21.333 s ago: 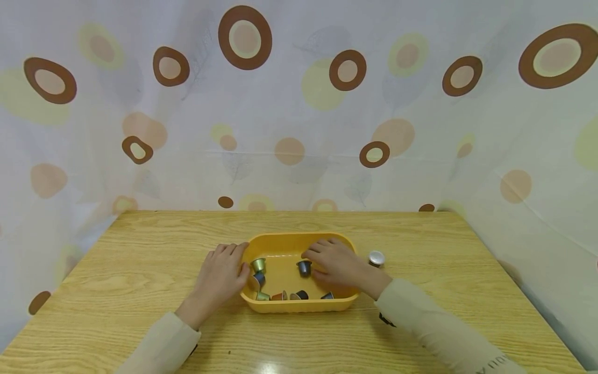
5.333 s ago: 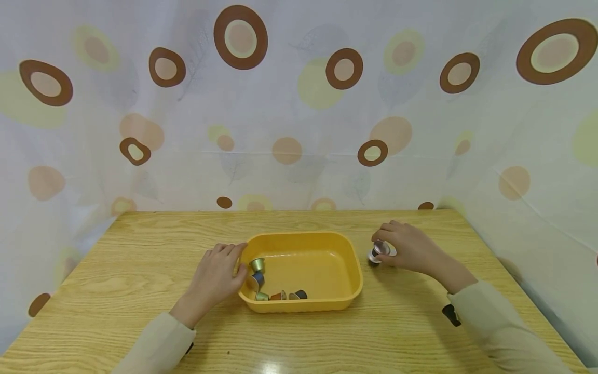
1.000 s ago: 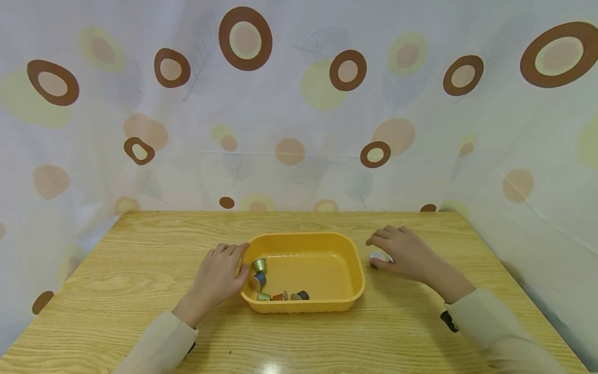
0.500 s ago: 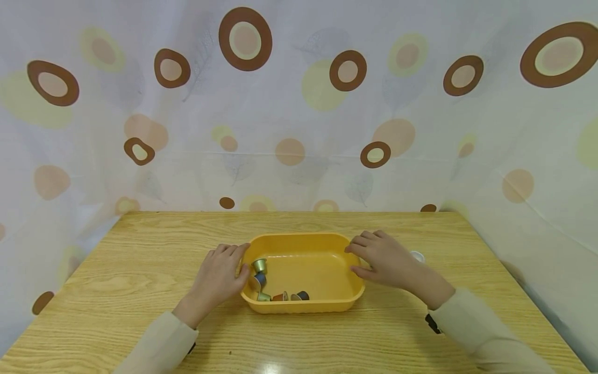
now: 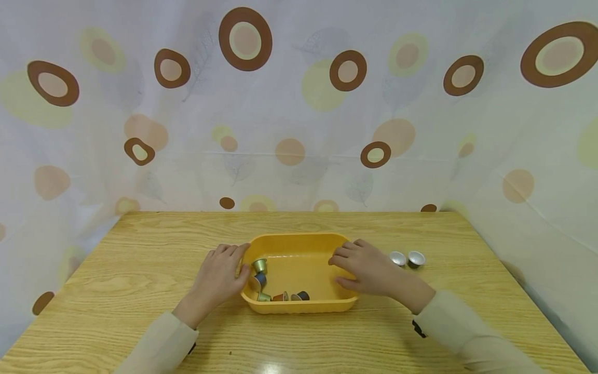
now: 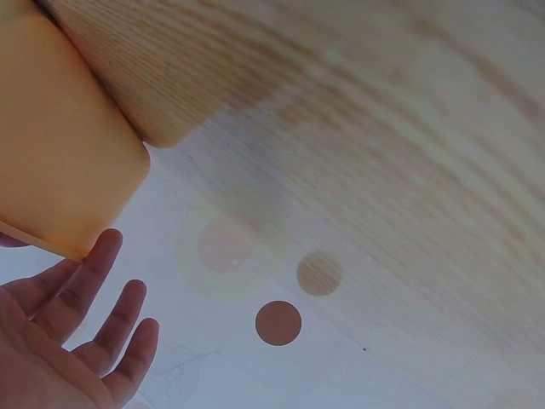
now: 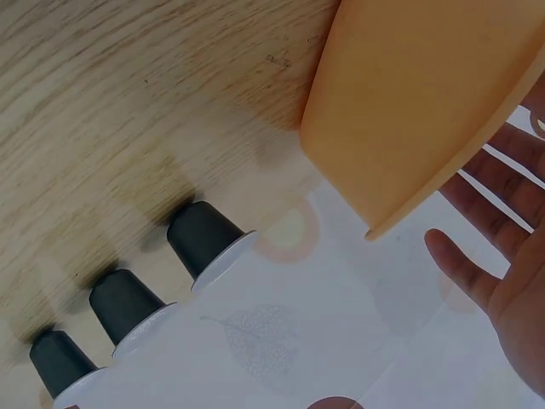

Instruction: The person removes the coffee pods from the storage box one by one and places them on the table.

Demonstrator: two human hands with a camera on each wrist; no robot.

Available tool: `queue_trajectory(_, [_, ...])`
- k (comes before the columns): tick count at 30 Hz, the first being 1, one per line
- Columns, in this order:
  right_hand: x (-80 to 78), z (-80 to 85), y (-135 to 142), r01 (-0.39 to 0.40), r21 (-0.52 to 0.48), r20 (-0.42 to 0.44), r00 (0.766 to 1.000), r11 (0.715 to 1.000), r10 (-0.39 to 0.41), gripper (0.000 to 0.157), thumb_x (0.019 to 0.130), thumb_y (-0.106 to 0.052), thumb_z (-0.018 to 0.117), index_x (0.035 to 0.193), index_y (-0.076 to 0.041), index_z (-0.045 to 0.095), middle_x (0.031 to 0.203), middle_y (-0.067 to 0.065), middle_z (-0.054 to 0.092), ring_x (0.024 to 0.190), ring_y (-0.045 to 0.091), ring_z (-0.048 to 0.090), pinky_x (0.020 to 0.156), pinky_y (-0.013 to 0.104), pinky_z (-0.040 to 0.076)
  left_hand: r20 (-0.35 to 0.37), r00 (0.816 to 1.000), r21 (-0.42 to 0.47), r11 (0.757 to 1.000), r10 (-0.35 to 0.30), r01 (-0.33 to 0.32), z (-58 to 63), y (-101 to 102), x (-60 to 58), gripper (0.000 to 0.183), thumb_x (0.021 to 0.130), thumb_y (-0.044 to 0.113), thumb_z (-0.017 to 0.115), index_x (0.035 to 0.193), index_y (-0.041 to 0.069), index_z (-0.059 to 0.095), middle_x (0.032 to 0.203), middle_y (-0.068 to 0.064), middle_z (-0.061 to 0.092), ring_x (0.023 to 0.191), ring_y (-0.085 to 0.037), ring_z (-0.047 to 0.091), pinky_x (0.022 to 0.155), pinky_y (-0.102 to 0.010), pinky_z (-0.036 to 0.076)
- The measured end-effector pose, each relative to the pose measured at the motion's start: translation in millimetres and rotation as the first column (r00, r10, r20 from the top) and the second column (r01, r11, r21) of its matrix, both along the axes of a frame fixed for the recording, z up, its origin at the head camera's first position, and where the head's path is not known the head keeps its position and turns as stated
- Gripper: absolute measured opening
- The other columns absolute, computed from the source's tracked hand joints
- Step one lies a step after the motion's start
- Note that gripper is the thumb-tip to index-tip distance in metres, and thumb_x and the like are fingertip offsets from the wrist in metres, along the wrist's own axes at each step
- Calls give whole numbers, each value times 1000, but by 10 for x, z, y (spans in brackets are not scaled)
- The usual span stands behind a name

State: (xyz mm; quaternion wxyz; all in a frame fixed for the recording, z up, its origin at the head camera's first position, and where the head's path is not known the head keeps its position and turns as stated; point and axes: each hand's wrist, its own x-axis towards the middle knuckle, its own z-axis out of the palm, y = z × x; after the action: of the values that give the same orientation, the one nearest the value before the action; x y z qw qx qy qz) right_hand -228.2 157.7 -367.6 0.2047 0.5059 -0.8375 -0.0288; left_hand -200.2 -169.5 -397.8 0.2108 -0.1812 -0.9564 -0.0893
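- Biggest worry imo: the black pods on the table (image 7: 123, 308), lower left in the right wrist view. Three of them stand on their narrow ends, so one brush from the right hand (image 5: 366, 271) could topple them.
- That hand is spread open over the right end of the yellow tray (image 5: 301, 308), nothing in it that I can see. Clipping the rim there could nudge the tray.
- Left hand (image 5: 216, 275) lightly pinches the tray's left rim, thumb inside, fingers fairly straight outside. If that slips, I'd guess the tray skids and the pods inside roll.
- Tray sits lower centre of the head view, rounded corners, plain glossy plastic.
- Inside it, bunched left and along the near wall: a gold-green pod (image 5: 259, 266), blue pod (image 5: 261, 279), green pod (image 5: 263, 297), orange pod (image 5: 279, 297), dark pod (image 5: 303, 295). The table ones wear silvery-white lids, facing up.
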Motion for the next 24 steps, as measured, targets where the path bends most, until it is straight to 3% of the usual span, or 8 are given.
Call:
queue_trajectory(14, [23, -29, -206, -41, 47, 76, 996, 998, 38, 31, 81, -37, 64, 104, -16, 64, 99, -4, 64, 91, 15, 58, 81, 35, 48, -3, 1000, -4, 1000, 5, -5, -8, 0, -5, 41, 82, 21, 58, 120, 8, 58, 101, -5, 67, 96, -25, 58, 83, -41, 47])
queue_trajectory(24, [31, -9, -350, -47, 76, 208, 978, 996, 31, 33, 84, -38, 61, 109, -16, 62, 104, -4, 62, 96, 14, 57, 83, 34, 46, 3, 1000, -4, 1000, 6, -6, 3, 7, -2, 41, 82, 22, 58, 120, 8, 58, 102, -6, 67, 96, -26, 58, 83, -41, 48])
